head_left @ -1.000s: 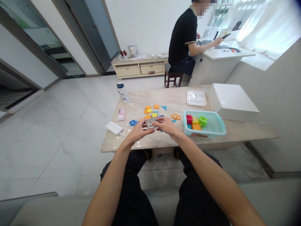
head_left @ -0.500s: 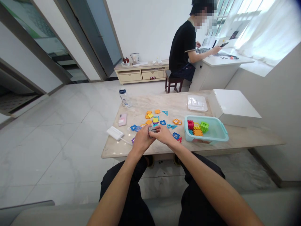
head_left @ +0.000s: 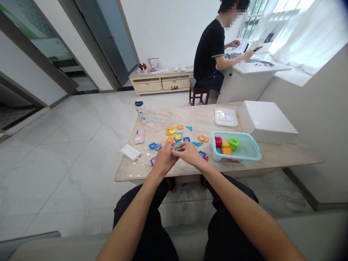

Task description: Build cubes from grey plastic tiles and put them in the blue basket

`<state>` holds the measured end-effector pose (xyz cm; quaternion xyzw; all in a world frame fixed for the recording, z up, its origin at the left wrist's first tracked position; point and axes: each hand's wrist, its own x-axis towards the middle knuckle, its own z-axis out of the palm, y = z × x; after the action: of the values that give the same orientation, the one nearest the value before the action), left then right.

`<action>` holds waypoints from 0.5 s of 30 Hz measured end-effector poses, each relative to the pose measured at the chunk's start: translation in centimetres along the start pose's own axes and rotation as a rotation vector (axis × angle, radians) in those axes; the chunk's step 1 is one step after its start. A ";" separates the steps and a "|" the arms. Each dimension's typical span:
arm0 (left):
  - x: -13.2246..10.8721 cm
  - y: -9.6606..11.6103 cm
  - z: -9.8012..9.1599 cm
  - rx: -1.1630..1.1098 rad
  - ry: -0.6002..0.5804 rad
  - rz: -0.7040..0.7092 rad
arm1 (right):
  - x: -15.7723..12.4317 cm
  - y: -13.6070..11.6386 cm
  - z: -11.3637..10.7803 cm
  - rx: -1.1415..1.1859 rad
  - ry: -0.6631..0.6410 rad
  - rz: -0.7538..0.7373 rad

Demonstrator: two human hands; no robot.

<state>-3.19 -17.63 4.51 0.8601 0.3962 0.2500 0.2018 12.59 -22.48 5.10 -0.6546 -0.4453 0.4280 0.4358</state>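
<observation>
Between my hands is a small grey block of interlocking toy pieces [head_left: 177, 148], held a little above the near part of the table. My left hand [head_left: 164, 158] is closed round its left side. The fingers of my right hand [head_left: 189, 153] pinch it from the right. Both hands cover much of it, so its full shape is hidden. Loose notched tiles lie around and beyond the hands: orange tiles [head_left: 170, 139], blue tiles [head_left: 152, 145], a yellow tile [head_left: 178, 136] and light blue triangles [head_left: 189, 128].
To the right stands a turquoise tub [head_left: 246, 158] with several assembled cubes [head_left: 234, 144]. Behind it are a clear lid [head_left: 226, 117] and a white box [head_left: 269, 117]. A bottle [head_left: 142, 112], pink cards [head_left: 139, 136] and a white device with a cable [head_left: 131, 152] are at left. Another person [head_left: 209, 54] sits beyond.
The view has shifted slightly, so the table appears a little further left. My hands keep their hold on the grey block, which shows slightly more. The other person's far hand has risen.
</observation>
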 end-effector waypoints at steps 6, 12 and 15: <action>-0.1 0.8 -0.2 0.012 0.053 0.012 | 0.3 0.0 0.0 -0.031 0.057 -0.026; 0.1 0.8 -0.2 0.030 0.058 0.022 | 1.2 0.4 -0.3 -0.014 0.037 -0.072; 0.4 0.7 -0.5 0.043 0.066 -0.032 | 1.4 -0.5 -0.4 0.011 0.009 -0.109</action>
<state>-2.86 -17.69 5.37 0.8492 0.4214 0.2663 0.1742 13.24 -21.11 5.42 -0.6289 -0.4760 0.4030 0.4642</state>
